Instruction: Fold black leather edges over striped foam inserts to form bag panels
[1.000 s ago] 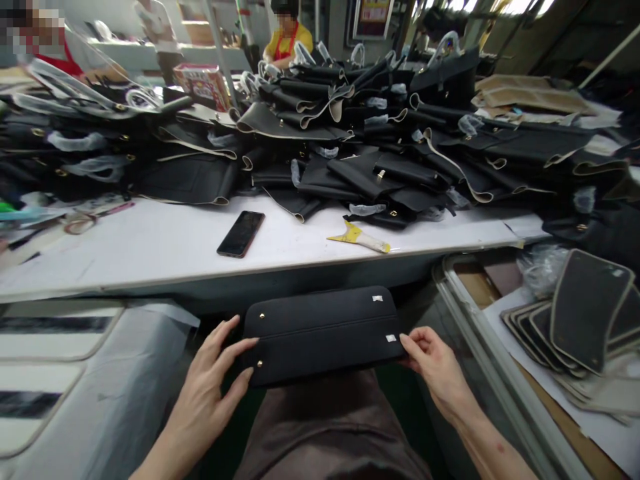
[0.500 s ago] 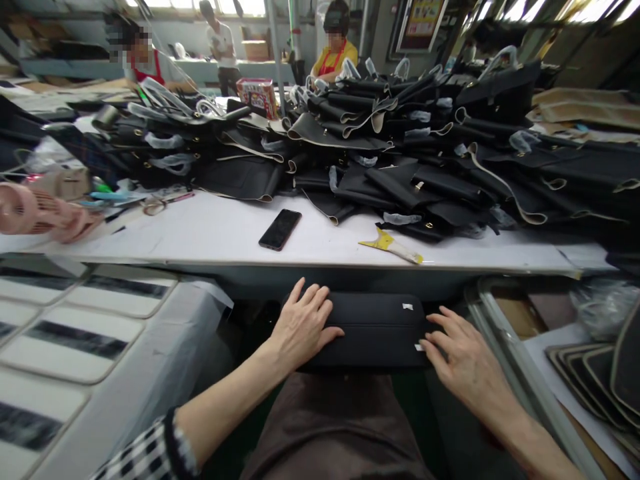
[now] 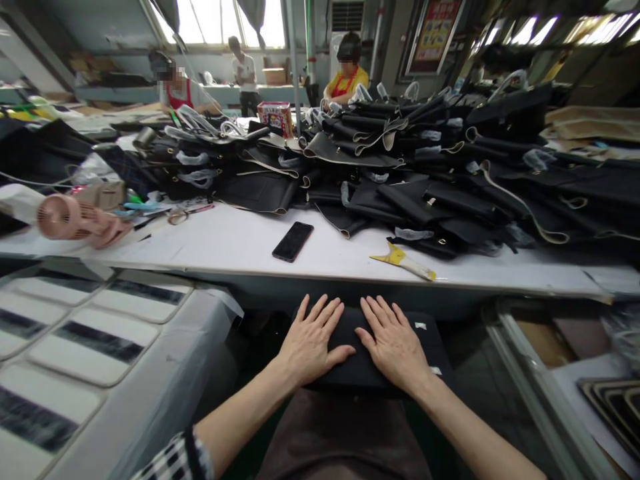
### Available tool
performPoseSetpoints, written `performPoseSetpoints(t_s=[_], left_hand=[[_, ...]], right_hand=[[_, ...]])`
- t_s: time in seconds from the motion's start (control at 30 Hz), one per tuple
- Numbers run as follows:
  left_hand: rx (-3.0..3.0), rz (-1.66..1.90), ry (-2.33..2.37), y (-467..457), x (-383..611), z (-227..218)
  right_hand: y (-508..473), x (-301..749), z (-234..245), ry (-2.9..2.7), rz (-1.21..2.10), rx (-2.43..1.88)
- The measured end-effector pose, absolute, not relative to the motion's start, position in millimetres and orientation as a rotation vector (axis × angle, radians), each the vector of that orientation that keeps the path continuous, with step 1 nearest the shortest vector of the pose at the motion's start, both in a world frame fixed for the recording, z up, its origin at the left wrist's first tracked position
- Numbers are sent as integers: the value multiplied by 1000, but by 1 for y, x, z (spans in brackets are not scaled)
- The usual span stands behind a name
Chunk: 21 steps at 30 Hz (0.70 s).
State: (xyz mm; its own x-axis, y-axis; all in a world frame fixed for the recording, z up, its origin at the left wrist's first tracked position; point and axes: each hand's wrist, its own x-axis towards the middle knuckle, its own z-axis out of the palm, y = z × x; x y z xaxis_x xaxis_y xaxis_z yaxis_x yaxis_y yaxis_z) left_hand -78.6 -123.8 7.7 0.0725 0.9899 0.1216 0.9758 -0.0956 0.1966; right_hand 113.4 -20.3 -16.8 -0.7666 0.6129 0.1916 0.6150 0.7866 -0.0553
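We rest our left hand (image 3: 310, 347) and right hand (image 3: 400, 347) flat, fingers spread, grasping nothing, on a black panel (image 3: 357, 375) before a white tabletop (image 3: 215, 247), where from the panel a yellow tool (image 3: 404, 263) lies at one o'clock, a phone (image 3: 293, 241) at eleven, piled black bags (image 3: 415, 199) at twelve, beneath a poster (image 3: 434, 37) we cannot read.

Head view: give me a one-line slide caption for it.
Left hand and right hand rest palm-down on a black panel before a white table bearing a phone and heaped black bags.
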Motion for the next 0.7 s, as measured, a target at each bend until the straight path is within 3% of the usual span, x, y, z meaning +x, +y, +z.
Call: performPoseSetpoints(t_s=[0.4,0.6,0.7], left_hand=[[1979,337,2162,-134,-89,11],[1844,315,2145,-131,-90,13],[1813,294,2133,-127,-92,11]], right_hand=[[-5,175,-37,-2633,-219,-1062],[16,197,-63,-2601,-233,-788],[22,196,-71,-2571,-249,-847]])
